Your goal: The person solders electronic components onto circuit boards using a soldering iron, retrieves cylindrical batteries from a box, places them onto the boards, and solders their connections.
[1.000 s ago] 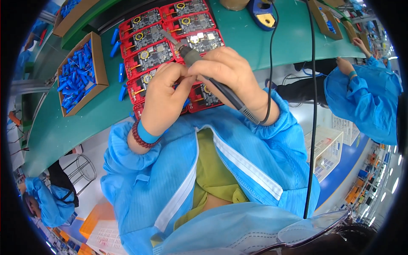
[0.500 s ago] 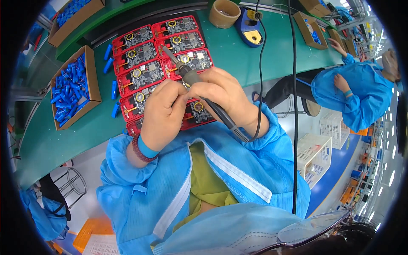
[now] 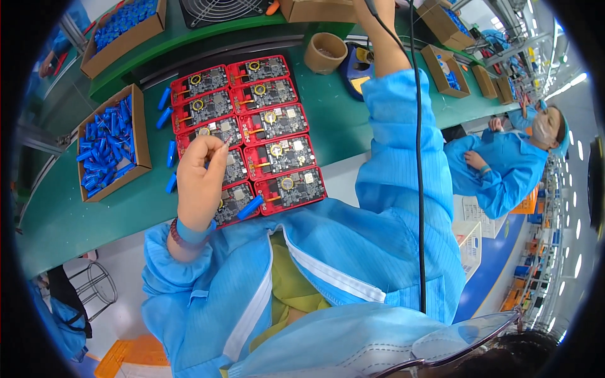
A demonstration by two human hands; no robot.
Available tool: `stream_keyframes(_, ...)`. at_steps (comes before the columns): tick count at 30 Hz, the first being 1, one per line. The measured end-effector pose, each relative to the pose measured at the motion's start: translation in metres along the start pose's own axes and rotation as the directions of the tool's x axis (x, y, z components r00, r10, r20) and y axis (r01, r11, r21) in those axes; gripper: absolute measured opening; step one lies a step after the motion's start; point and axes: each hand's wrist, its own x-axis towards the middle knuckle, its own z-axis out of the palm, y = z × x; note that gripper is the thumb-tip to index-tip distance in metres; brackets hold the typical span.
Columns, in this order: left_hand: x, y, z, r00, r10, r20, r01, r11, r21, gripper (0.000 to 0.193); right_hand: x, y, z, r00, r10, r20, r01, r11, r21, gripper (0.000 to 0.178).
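My left hand (image 3: pixel 200 183) is over the left column of red cases (image 3: pixel 268 210), its thumb and forefinger pinched together. Whatever the pinch holds is too small to make out. Each case carries a dark circuit board (image 3: pixel 293 188) with a round yellow-ringed part. Across the nearest cases, right of my left wrist, lies a blue cylinder (image 3: pixel 251 206) at a slant. My right hand (image 3: pixel 377 19) is stretched to the far edge of the view, above the blue soldering iron stand (image 3: pixel 357 74). A black cable (image 3: pixel 387 28) passes by it. The right fingers are cut off by the frame.
Left of the cases stands a cardboard box (image 3: pixel 140 135) full of blue cylinders, with several loose ones (image 3: pixel 171 153) beside it. A tan round pot (image 3: pixel 325 53) is near the stand. A long black cable (image 3: pixel 419 157) hangs down at right. A co-worker (image 3: pixel 504 157) sits farther right.
My right hand has left the boards and reached far forward; the soldering iron it held has gone from sight. My left hand has shifted slightly left. A slanted blue cylinder now shows on the near cases.
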Motion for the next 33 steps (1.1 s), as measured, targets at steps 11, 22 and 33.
stream_keyframes(11,-0.005,0.005,0.001,0.986,-0.046,0.158,0.014,0.981,0.193,0.007,-0.071,-0.082,-0.059,0.965,0.207,0.159,-0.26,0.816,0.517,0.014)
stream_keyframes(22,0.024,-0.028,0.035,0.945,0.141,0.296,-0.283,0.806,0.519,0.007,-0.18,-0.136,-0.084,0.827,0.026,0.562,-0.417,0.7,0.58,0.014)
stream_keyframes(33,0.026,-0.032,0.04,0.938,0.226,0.262,-0.339,0.751,0.566,0.007,-0.187,-0.133,-0.067,0.83,0.025,0.557,-0.422,0.683,0.596,0.015)
